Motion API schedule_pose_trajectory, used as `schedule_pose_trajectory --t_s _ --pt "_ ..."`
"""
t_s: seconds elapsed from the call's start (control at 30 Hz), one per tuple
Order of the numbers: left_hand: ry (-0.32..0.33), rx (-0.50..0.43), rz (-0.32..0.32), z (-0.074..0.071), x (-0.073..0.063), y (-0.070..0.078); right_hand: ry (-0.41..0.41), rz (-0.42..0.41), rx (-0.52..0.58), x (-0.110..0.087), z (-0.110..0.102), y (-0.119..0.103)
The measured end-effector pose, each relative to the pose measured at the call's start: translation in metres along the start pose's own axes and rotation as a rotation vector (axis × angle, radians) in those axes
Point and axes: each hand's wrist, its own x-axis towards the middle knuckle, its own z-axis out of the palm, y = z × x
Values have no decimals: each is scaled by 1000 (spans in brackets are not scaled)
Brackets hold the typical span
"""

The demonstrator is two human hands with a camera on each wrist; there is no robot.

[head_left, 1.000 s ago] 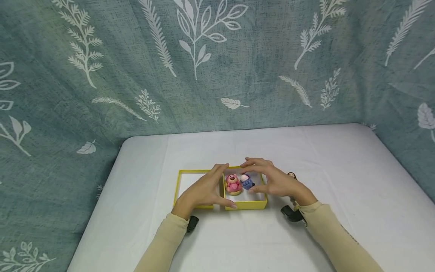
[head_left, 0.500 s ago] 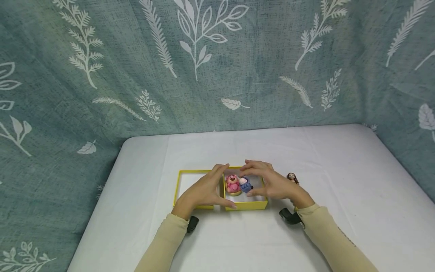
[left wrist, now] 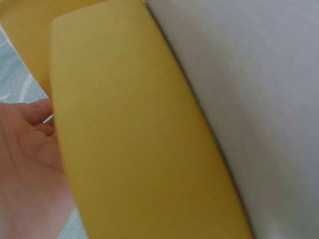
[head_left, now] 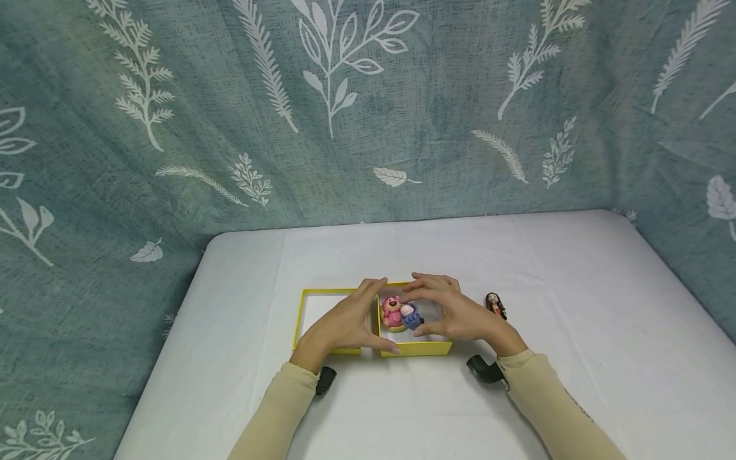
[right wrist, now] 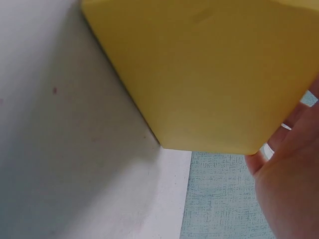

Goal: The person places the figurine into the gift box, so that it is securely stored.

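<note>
A yellow box (head_left: 415, 349) with a white inside stands on the table in the head view. My left hand (head_left: 345, 319) grips its left end, thumb along the front wall and fingertips at the back. Inside, a pink bear figurine (head_left: 392, 314) lies by the left wall. Beside it is a blue figurine (head_left: 411, 316) with a pale muzzle, held between the thumb and fingers of my right hand (head_left: 460, 313). The two figurines appear to touch. In the wrist views, yellow walls (left wrist: 129, 119) hide most of the left hand (left wrist: 30, 159) and part of the right hand (right wrist: 294, 174).
A second shallow yellow-rimmed tray or lid (head_left: 299, 319) lies left of the box, partly under my left arm. A small long-haired doll figurine (head_left: 496, 305) lies right of the box, partly behind my right wrist. A patterned teal curtain (head_left: 368, 160) hangs behind the white table (head_left: 368, 255).
My right hand has moved slightly left, bringing the blue figurine closer against the pink bear. More of the doll figurine shows beside the right wrist. The left hand has stayed put.
</note>
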Motion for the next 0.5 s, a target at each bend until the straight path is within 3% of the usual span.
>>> schedule_pose_trajectory --t_s 0.5 --pt "-8 -13 -9 1 0 -2 4 -45 -53 7 6 -1"
